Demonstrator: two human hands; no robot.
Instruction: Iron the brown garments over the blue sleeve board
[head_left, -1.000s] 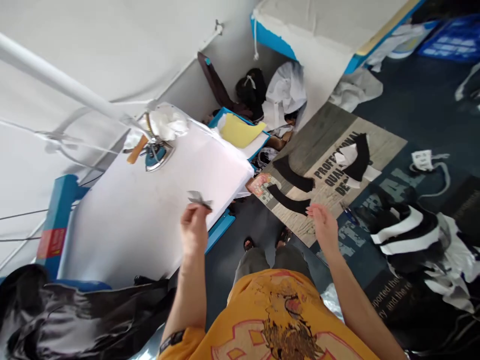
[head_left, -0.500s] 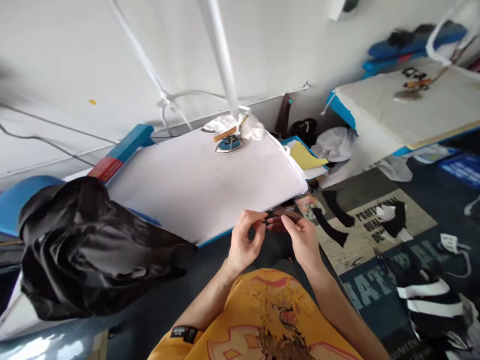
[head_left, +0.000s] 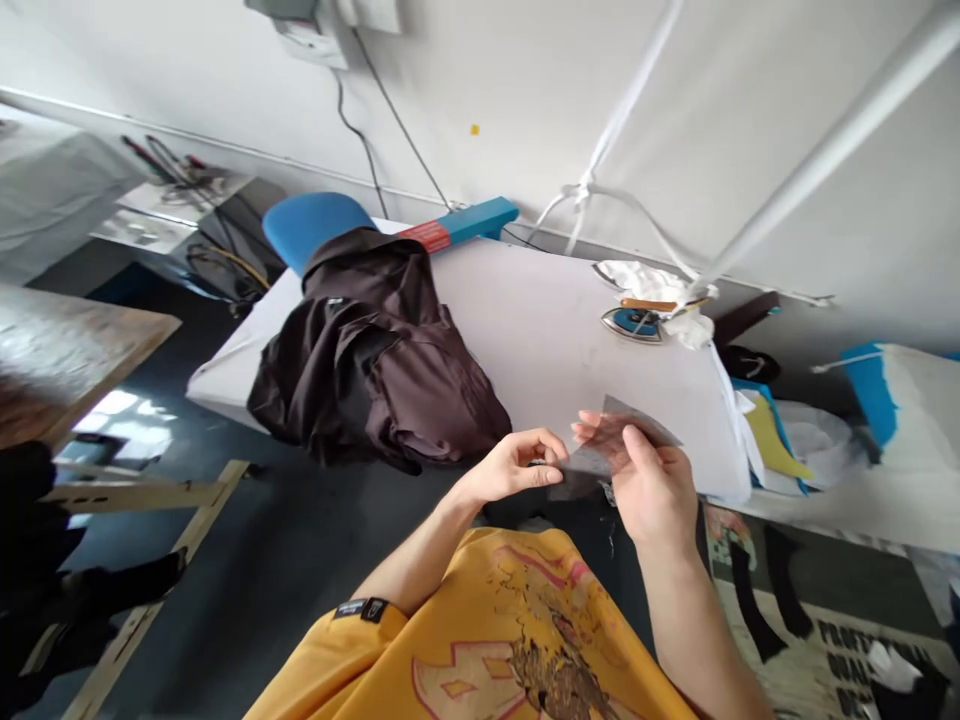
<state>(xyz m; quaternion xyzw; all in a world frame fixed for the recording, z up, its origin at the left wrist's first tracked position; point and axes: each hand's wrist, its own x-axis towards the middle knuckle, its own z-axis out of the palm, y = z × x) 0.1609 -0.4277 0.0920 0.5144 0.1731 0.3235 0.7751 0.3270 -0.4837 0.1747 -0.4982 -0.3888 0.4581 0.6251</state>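
Observation:
In front of my body I hold a thin, see-through dark piece of fabric (head_left: 606, 440). My right hand (head_left: 661, 495) grips it with the thumb on top, and its fingers show through from beneath. My left hand (head_left: 504, 470) is closed in a pinch at the fabric's left edge. To the left, a crumpled black garment (head_left: 424, 385) hangs over the front edge of the white-covered ironing table (head_left: 517, 320). An iron (head_left: 634, 323) with a blue body and a wooden handle rests at the table's right end, beside a bunched white cloth (head_left: 690, 328).
A blue padded form (head_left: 315, 225) and a blue-and-red box beam (head_left: 465, 225) stand along the table's back. White poles (head_left: 810, 150) rise near the iron. At the left, a person's dark sleeve (head_left: 112, 590) is by a wooden frame (head_left: 199, 530). Black strips (head_left: 754, 600) lie at lower right.
My view has turned left, bringing more of the black garment and the person at left into sight. The see-through fabric is now raised and spread wider between my hands.

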